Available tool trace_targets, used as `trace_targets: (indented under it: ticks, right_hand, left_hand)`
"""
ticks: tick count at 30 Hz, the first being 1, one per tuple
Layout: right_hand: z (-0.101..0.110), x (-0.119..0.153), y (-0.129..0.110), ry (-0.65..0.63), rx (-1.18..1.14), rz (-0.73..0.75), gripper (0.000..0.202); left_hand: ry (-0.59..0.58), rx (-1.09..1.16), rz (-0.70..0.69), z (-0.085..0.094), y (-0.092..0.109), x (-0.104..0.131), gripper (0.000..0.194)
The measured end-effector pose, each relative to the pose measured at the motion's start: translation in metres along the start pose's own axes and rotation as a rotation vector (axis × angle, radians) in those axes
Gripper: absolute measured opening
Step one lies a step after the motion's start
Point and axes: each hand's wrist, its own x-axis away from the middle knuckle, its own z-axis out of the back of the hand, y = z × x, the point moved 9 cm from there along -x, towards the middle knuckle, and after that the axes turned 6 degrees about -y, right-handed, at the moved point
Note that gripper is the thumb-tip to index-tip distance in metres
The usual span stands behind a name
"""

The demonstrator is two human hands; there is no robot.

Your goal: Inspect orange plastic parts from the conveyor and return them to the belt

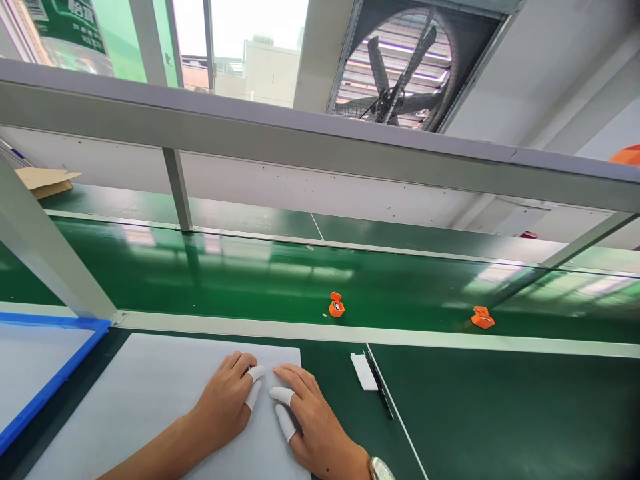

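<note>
The right hand (313, 423) rests at the right side of the white sheet (150, 380), its capped thumb and finger slightly parted, and we see nothing between them. The left hand (227, 403) lies farther in on the same sheet, its fingers curled and its capped thumb and finger close together; whether they pinch something small, we cannot tell. The sheet is directly under both hands, and their fingertips face each other across a narrow gap near its right edge, so the right hand is the nearer to that edge. We cannot judge the sheet's long axis, since its near end runs out of view. Just beyond its right edge we find a slim dark tool (381, 387), its long axis running away from us at a slant, with a small white tag (364, 371) beside it; the right hand is the closer to both. For containers, we see a first orange box (337, 307) beyond the sheet's far right corner, lid raised, with something pale and dark inside too small to name. A second orange box (483, 318) sits farther right of the sheet, also seemingly open, its contents hidden from us. Left of the sheet lies a blue-edged panel (53, 383).
</note>
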Motion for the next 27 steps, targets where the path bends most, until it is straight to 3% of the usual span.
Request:
trace_targets:
  ticks: [13, 19, 27]
  right_hand:
    - [-0.003, 0.003, 0.004, 0.046, 0.059, -0.011, 0.056]
    - [-0.012, 0.005, 0.007, 0.091, 0.160, 0.059, 0.073]
    - [-0.011, 0.004, 0.005, 0.100, 0.121, 0.029, 0.062]
  left_hand:
    - [0.001, 0.121, 0.041, 0.000, -0.007, -0.002, 0.033]
    - [-0.002, 0.104, 0.112, -0.001, -0.014, -0.003, 0.029]
    - [0.008, 0.231, 0.168, 0.007, -0.011, -0.005, 0.022]
